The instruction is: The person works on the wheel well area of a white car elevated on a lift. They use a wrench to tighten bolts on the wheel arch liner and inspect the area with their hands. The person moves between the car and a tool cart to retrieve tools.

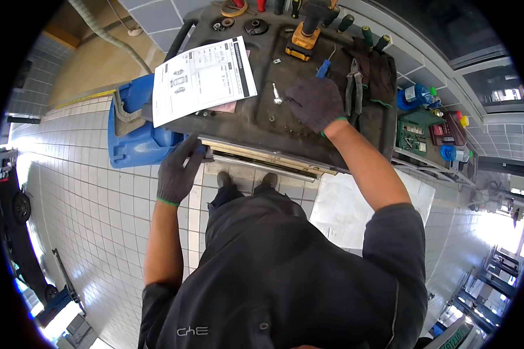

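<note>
My right hand [317, 104], in a dark knit glove, is over the black top of a tool cart [239, 125]. Its fingers curl downward, and whatever they may hold is hidden. Just left of it lies a small metal part like a spark plug [276, 94]. A blue-handled screwdriver [324, 68] and pliers [353, 87] lie beyond and beside this hand. My left hand [179, 171], in a grey glove, is at the cart's front left corner, fingers stretched out. Close to it is the left end of a slightly pulled-out drawer [262, 158].
Printed paper sheets [204, 81] lie at the cart's left. A yellow cordless power tool [303, 42] stands at the back. Blue plastic bin [128, 145] sits left of the cart; a green socket set [413, 138] and bottles [416, 96] are at right. White sheet [337, 203] lies below.
</note>
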`<state>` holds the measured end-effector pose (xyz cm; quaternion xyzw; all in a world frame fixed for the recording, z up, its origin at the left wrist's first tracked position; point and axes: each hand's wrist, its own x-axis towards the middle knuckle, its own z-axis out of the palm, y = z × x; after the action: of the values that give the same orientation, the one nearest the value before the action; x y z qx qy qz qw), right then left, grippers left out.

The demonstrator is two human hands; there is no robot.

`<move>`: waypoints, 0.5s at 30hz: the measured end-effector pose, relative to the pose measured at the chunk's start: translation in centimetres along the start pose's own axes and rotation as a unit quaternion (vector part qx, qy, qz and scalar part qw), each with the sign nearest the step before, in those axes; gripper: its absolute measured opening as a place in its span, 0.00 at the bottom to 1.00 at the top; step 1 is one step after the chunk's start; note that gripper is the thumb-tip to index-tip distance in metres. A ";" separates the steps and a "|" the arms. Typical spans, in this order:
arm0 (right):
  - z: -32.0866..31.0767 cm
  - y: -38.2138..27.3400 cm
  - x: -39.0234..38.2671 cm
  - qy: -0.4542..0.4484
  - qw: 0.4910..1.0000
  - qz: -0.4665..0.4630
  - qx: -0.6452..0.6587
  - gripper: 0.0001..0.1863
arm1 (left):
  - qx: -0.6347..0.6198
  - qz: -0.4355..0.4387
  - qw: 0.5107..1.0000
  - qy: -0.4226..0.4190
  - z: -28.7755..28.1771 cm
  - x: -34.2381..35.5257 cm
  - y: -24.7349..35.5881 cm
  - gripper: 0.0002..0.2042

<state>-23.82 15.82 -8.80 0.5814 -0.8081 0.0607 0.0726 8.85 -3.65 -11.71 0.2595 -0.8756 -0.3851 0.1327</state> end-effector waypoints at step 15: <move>-3.5 -9.6 -13.3 0.123 0.899 0.226 0.353 0.15 | -0.022 0.505 0.808 -0.303 7.1 13.6 13.2 0.15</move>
<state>-10.32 25.83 -7.71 0.3583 -0.8281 0.4277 -0.0545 -10.18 0.58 -6.25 -0.3521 -0.8703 -0.3418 0.0426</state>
